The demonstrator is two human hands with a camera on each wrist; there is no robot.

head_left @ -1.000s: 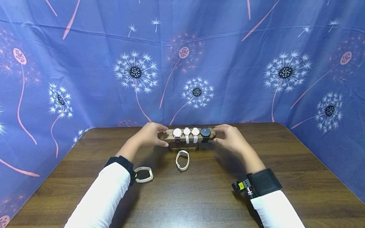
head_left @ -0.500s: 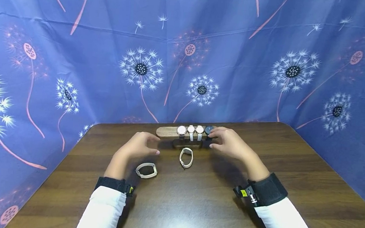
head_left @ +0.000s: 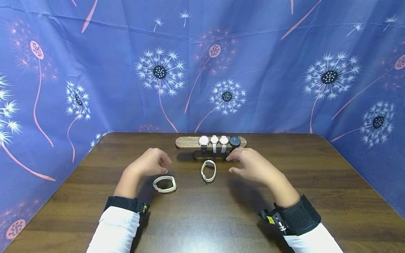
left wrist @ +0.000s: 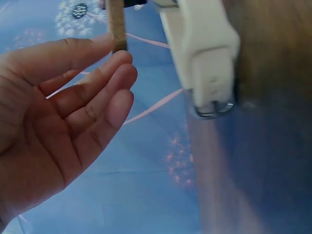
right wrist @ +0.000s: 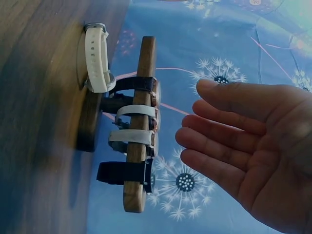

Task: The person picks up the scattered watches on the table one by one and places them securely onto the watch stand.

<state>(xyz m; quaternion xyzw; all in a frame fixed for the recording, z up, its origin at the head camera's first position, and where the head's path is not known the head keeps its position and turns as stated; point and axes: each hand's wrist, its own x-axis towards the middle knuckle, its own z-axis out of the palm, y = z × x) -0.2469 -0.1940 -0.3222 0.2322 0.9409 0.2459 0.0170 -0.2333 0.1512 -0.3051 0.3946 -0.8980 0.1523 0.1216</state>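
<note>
My left hand (head_left: 150, 162) hovers with loosely bent fingers, holding nothing. Just in front of it a white-strapped watch (head_left: 174, 184) lies on its side on the table, its buckled strap (left wrist: 209, 58) large in the left wrist view. My right hand (head_left: 252, 165), relaxed and holding nothing, is near the right end of a wooden watch stand (head_left: 188, 142). On the stand's bar sit a dark-strapped watch (head_left: 203, 141), two white-strapped watches and, at the right, a black watch (head_left: 235, 141). A second loose white watch (right wrist: 96, 58) stands on edge before the stand's base.
The brown wooden table (head_left: 191, 217) reaches back to a blue curtain (head_left: 277, 80) with a dandelion print, which hangs behind and at both sides. The stand's dark base (head_left: 209, 155) rests near the table's far edge. The stand's bar has bare wood at its left.
Both hands have let go of the ends of the stand's bar and drawn back toward me. The watches stay in place, while the head view has shifted slightly.
</note>
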